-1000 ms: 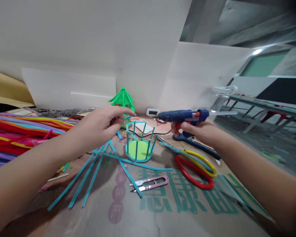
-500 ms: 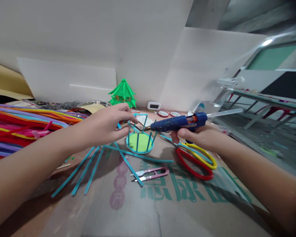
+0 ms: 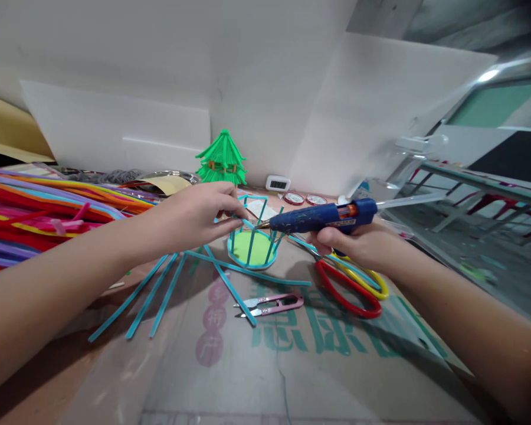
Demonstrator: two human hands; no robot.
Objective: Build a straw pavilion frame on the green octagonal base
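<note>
My right hand (image 3: 354,239) is wrapped round a blue hot glue gun (image 3: 323,218) with a clear glue stick (image 3: 411,200) out of its back. Its nozzle points left, above a small round frame (image 3: 252,265) with a lime-green base, a blue rim and several upright blue posts. My left hand (image 3: 212,212) pinches a short blue pipe cleaner (image 3: 248,224) at the frame's top, its end by the nozzle; whether they touch I cannot tell. Under the frame's front lie long blue pipe cleaners (image 3: 230,289), with pink thread snips (image 3: 277,304) close by.
Red-and-yellow-handled scissors (image 3: 345,292) lie below my right hand. A bundle of coloured pipe cleaners (image 3: 39,218) fills the left side. Behind stand a green tiered roof model (image 3: 222,159), a small digital clock (image 3: 278,183) and two red-rimmed spools (image 3: 294,198). A white panel (image 3: 265,100) rises at the back.
The nozzle has shifted slightly left, toward my left fingers. My left hand has come a little to the right with the short pipe cleaner. The camera view has tilted slightly.
</note>
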